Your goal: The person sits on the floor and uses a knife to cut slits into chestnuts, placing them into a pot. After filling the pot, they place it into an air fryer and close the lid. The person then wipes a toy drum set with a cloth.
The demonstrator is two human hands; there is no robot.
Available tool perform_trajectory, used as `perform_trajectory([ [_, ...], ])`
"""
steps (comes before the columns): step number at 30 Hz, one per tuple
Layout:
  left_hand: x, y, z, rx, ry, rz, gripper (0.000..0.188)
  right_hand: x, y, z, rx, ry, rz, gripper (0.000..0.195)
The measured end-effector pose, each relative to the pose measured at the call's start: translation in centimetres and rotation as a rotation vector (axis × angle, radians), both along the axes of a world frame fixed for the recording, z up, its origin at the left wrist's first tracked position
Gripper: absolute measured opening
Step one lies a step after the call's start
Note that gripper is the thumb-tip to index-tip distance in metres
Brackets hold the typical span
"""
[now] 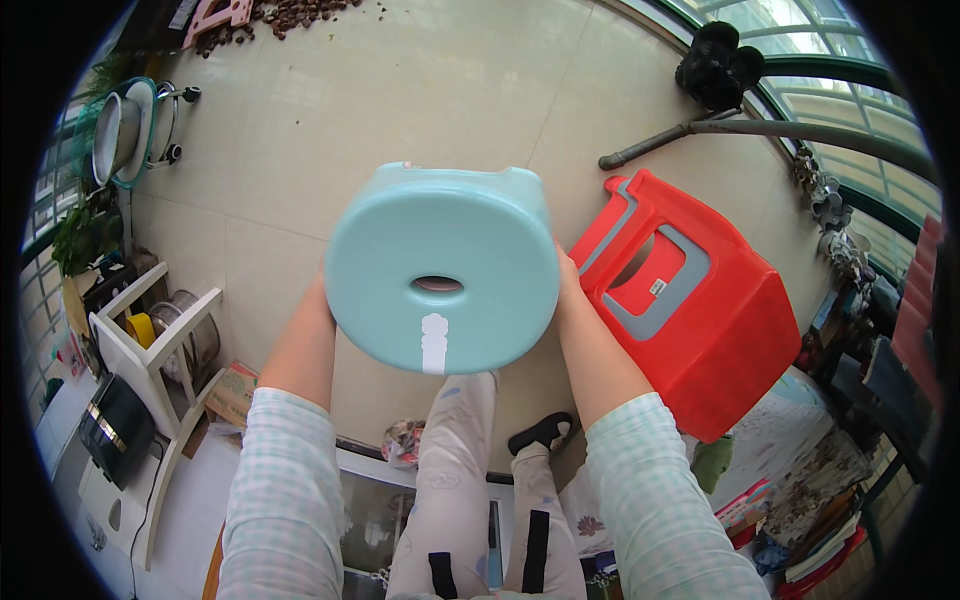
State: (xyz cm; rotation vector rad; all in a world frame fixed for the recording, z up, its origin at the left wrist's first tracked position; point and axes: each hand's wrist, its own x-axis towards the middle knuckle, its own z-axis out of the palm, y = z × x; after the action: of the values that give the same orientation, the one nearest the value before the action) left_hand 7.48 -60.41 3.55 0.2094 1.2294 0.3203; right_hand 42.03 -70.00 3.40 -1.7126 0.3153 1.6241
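Note:
A light-blue plastic stool (442, 240) is held up in front of me, its oval seat facing the camera. The seat has a slot-shaped hole near its middle and a white sticker at its near edge. My left hand (322, 296) grips the stool's left side, and my right hand (568, 277) grips its right side. The fingers of both hands are mostly hidden behind the seat. Just right of my right hand is a red plastic step stool (720, 330) with grey trim, lying tipped over.
A metal pipe (652, 146) and black shoes (716, 67) are at the far right, by the window frame. Basins (116, 139) stand on a wheeled base at left, beyond a white rack (161, 341). Brown nuts (296, 16) lie on the tiled floor near a pink stool (217, 16).

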Motion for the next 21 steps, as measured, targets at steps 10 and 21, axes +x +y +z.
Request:
perform_trajectory([
  [10,2.3,3.1,-2.5,0.023,0.021,-0.070,0.065,3.0,-1.3,-7.8,-0.032,0.039,0.002,0.068],
  [21,2.7,3.5,-0.6,0.102,0.389,0.172,0.041,1.4,-3.9,-1.6,0.001,-0.388,-0.408,0.047],
])
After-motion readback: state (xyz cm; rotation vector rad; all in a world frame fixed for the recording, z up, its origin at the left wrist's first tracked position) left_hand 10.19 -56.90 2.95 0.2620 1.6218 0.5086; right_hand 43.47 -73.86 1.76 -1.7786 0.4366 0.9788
